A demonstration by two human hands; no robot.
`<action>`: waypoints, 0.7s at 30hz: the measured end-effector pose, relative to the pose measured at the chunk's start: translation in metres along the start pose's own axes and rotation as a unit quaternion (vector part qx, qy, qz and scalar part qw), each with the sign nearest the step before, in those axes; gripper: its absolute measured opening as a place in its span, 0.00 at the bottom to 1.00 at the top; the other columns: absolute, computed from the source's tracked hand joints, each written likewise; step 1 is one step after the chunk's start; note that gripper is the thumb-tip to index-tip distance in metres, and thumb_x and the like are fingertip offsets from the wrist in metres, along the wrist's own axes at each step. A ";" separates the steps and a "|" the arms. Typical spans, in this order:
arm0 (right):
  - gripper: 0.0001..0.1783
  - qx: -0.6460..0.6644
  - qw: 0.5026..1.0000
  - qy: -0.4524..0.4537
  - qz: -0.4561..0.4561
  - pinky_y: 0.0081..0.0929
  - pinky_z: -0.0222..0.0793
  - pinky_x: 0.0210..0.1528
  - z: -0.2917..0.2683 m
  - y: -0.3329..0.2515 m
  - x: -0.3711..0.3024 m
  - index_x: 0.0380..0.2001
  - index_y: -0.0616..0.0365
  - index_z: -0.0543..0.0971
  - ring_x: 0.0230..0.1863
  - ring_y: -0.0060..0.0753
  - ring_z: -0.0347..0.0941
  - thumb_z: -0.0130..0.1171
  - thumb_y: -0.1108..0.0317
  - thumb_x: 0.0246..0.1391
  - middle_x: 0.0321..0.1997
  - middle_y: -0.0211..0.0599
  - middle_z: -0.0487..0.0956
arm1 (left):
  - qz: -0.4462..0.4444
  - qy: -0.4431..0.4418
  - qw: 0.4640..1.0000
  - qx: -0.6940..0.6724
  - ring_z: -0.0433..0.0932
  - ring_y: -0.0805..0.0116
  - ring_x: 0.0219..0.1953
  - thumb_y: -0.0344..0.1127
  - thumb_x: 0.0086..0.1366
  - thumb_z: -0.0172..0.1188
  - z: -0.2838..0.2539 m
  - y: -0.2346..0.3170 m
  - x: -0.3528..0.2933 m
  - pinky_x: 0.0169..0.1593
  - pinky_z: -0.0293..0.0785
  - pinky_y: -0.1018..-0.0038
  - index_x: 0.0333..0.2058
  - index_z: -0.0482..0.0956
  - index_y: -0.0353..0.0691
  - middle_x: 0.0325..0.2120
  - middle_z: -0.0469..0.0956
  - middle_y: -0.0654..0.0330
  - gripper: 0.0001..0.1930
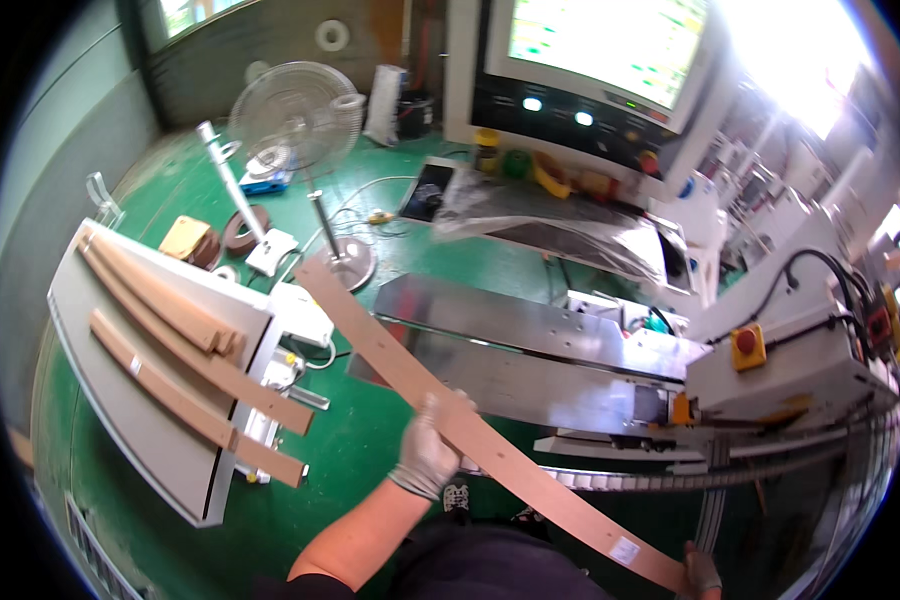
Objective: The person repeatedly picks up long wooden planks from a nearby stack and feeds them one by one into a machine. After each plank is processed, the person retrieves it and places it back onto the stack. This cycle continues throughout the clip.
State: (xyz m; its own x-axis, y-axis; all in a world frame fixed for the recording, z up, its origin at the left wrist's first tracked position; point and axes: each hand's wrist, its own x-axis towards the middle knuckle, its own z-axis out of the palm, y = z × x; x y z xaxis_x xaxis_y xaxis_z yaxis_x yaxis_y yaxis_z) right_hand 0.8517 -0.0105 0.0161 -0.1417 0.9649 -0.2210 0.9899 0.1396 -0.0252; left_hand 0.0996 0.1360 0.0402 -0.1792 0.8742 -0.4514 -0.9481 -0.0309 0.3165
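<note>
A long, narrow light-brown board (510,462) with small holes along it and a white label near one end slants across my front, from upper left to lower right. My gloved left hand (429,450) is closed around its middle. Near the labelled end, my right hand (702,572) grips the board at the lower right; its fingers show only in part. Beyond the board lies the metal bed (510,375) of a machine. More brown strips (185,345) lie on a grey-white table (160,440) at the left.
A machine with a red stop button (746,343) stands at the right. Behind it all is a control panel with a lit screen (610,45). A standing fan (298,115), a white post (232,180), brown rolls (245,230) and cables are on the green floor (360,470).
</note>
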 end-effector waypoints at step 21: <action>0.27 0.426 0.786 -0.107 0.435 0.41 0.69 0.31 -0.001 -0.287 -0.207 0.26 0.58 0.88 0.28 0.34 0.81 0.67 0.43 0.62 0.21 0.30 0.82 | -0.029 -0.283 0.719 0.634 0.84 0.49 0.46 0.46 0.77 0.59 0.077 -0.234 0.066 0.53 0.78 0.58 0.49 0.79 0.29 0.44 0.84 0.41 0.21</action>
State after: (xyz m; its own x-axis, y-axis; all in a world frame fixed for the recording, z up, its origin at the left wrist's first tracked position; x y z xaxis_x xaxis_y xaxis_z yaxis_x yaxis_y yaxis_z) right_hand 0.5972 -0.2503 0.0702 0.5062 0.5406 -0.6719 0.3698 -0.8399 -0.3971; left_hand 0.3301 0.2381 0.0006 0.3261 0.9248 -0.1962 0.1171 0.1665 0.9791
